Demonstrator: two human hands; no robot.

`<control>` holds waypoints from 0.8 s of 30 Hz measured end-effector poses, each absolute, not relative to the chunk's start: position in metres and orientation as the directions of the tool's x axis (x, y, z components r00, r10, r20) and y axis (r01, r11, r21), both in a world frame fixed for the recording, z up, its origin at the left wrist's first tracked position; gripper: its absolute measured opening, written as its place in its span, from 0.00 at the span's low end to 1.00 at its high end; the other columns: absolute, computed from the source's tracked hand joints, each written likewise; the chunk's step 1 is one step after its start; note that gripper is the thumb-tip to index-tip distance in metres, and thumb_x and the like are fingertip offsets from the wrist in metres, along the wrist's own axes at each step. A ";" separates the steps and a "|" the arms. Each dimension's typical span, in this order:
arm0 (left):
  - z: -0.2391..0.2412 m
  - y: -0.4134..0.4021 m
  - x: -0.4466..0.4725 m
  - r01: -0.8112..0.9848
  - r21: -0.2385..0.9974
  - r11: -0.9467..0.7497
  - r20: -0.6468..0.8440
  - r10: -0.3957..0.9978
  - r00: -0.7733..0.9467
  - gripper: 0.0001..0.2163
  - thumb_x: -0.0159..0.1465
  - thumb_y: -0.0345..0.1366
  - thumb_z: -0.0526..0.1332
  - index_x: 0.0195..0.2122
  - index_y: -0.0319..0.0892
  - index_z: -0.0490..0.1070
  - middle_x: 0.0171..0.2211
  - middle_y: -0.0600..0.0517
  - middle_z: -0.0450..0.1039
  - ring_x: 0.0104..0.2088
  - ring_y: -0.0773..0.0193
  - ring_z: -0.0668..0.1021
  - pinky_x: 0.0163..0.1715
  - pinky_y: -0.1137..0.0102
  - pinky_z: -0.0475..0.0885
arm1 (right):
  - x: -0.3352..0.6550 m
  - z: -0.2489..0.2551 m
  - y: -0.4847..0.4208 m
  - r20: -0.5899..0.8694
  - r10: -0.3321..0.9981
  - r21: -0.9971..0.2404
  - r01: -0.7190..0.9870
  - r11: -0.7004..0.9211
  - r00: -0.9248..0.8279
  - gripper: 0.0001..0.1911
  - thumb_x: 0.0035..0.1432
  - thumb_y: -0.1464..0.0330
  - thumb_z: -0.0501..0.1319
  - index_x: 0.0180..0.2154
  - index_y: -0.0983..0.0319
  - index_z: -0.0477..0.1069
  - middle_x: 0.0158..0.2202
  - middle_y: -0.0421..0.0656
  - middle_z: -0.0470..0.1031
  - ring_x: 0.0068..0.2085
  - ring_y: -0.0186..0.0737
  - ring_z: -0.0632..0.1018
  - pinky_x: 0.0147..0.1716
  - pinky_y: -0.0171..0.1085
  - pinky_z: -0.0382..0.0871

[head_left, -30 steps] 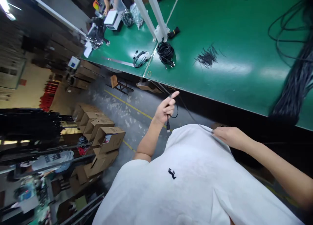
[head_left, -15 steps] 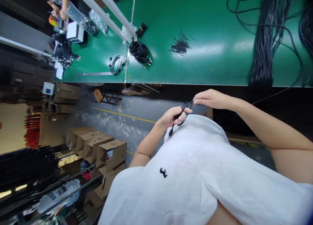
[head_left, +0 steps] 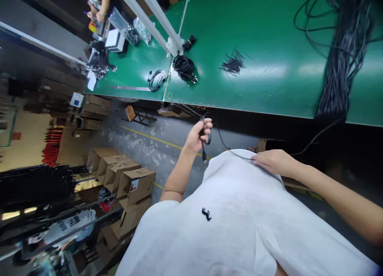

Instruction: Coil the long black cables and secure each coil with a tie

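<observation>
My left hand [head_left: 197, 135] is closed round a small coil of black cable [head_left: 208, 138], beyond the table's front edge. A plug end hangs down below the fingers. From the coil a single strand sags across to my right hand [head_left: 273, 161], whose fingers pinch it in front of my white shirt. The strand runs on past that hand; a length of black cable also rises at the right toward the big cable bundle [head_left: 338, 76] on the green table. Its exact path behind my right hand is hidden.
The green table [head_left: 269, 92] carries a pile of short black ties [head_left: 233, 63], a coiled cable bundle [head_left: 184, 69] and a looped cable [head_left: 156, 80]. A white post [head_left: 161, 24] stands at the table joint. Cardboard boxes [head_left: 139, 182] sit on the floor; another person's hand [head_left: 100, 16] works far left.
My hands have moved apart. The left went left and up with the coil, the right moved right and down, and a strand now stretches between them. The view has tilted slightly.
</observation>
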State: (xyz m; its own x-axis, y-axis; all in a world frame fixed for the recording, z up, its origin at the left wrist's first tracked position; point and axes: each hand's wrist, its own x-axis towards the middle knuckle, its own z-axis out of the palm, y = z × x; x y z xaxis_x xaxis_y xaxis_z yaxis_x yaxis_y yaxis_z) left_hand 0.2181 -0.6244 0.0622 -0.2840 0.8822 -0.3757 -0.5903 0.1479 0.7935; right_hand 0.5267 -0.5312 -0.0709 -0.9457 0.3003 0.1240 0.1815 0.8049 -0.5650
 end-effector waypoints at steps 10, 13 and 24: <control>0.032 -0.635 0.283 -0.227 0.799 0.557 -0.395 0.771 0.500 0.21 0.58 0.50 0.68 0.39 0.34 0.73 0.18 0.53 0.72 0.13 0.73 0.66 0.15 0.76 0.64 | 0.488 0.017 -0.480 0.145 0.356 -0.723 0.147 0.675 -0.923 0.22 0.66 0.54 0.51 0.37 0.60 0.77 0.37 0.43 0.80 0.38 0.38 0.78 0.37 0.34 0.66; 0.044 -0.644 0.273 -0.350 0.746 0.567 -0.416 0.806 0.420 0.16 0.60 0.47 0.66 0.34 0.35 0.75 0.10 0.60 0.57 0.09 0.75 0.56 0.10 0.77 0.53 | 0.512 -0.029 -0.450 0.141 0.527 -0.754 0.254 0.606 -0.838 0.23 0.66 0.53 0.50 0.38 0.60 0.77 0.41 0.44 0.80 0.43 0.42 0.78 0.44 0.37 0.67; 0.043 -0.614 0.252 -0.601 0.747 0.285 -0.456 0.877 -0.150 0.05 0.68 0.30 0.58 0.42 0.37 0.72 0.27 0.54 0.71 0.22 0.76 0.73 0.20 0.83 0.66 | 0.513 -0.045 -0.535 0.178 0.190 -0.323 0.125 0.938 -0.966 0.23 0.71 0.62 0.46 0.32 0.63 0.75 0.27 0.46 0.75 0.29 0.38 0.73 0.32 0.38 0.55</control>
State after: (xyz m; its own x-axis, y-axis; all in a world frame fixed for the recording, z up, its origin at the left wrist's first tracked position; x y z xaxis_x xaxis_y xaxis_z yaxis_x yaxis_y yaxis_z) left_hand 0.2524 -0.6139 0.0425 -0.1496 0.8775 -0.4557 -0.6009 0.2854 0.7467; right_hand 0.5126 -0.5354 -0.0450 -0.9655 0.1899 0.1781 0.1248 0.9380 -0.3233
